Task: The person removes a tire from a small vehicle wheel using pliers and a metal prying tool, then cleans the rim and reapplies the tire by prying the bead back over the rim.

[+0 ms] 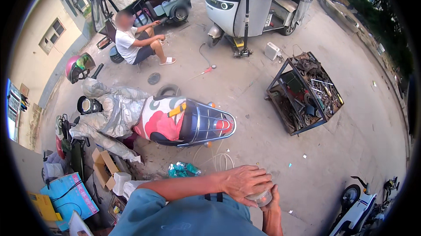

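Note:
My left hand reaches across my body and curls over the top of a round, clear-looking container near the bottom of the view. My right hand is closed around the same container from the right side. Much of the container is hidden behind my fingers, so its contents cannot be made out. Just beyond my hands, a loop of pale hose lies on the ground.
A covered scooter stands ahead, crumpled teal plastic beside it. A metal tool cart is right, a parked scooter lower right. A seated person is near two three-wheelers. Boxes crowd the lower left.

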A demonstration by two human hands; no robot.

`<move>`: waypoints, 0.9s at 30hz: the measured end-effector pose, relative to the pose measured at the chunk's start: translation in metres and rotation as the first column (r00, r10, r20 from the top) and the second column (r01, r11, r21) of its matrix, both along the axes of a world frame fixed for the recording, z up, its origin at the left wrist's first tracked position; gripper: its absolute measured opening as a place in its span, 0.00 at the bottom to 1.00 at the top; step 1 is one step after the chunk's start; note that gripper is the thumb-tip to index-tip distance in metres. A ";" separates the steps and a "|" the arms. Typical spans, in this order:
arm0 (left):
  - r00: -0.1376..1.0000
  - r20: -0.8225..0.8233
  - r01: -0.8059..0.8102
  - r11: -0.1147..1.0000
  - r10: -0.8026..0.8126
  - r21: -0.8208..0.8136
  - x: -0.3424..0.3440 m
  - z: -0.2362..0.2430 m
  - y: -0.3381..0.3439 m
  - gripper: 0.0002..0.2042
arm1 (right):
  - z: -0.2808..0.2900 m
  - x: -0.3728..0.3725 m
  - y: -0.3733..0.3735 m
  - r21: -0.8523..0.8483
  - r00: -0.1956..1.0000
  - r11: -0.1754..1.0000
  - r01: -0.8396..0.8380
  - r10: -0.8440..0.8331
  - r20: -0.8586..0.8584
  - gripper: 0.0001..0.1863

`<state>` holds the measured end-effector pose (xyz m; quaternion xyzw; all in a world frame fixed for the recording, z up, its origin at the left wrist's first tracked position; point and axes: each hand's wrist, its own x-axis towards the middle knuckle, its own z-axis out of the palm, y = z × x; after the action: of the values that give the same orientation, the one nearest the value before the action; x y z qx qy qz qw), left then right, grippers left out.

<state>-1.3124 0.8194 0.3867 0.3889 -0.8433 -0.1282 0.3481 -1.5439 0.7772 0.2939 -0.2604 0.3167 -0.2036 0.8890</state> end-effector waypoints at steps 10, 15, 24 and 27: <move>0.987 -0.162 -0.004 1.000 -0.001 -0.029 -0.082 -0.007 -0.144 0.32 | 0.012 -0.088 -0.148 -0.041 0.991 0.990 -0.135 0.135 -0.005 0.53; 0.982 -0.186 -0.017 0.999 0.025 0.045 -0.120 -0.012 -0.195 0.32 | 0.026 -0.125 -0.203 -0.039 0.982 0.983 -0.180 0.177 -0.073 0.57; 0.995 -0.057 0.091 0.993 -0.087 0.081 -0.137 -0.007 -0.241 0.32 | 0.031 -0.143 -0.213 0.009 0.996 0.998 -0.065 0.065 -0.066 0.57; 0.997 -0.054 0.049 0.996 -0.046 0.071 -0.127 -0.003 -0.246 0.33 | 0.033 -0.129 -0.231 -0.047 0.994 0.993 -0.112 0.111 -0.016 0.53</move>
<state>-1.4392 0.5731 0.3833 0.3775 -0.8377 -0.1771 0.3527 -1.6725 0.5466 0.3268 -0.3003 0.3028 -0.1595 0.8903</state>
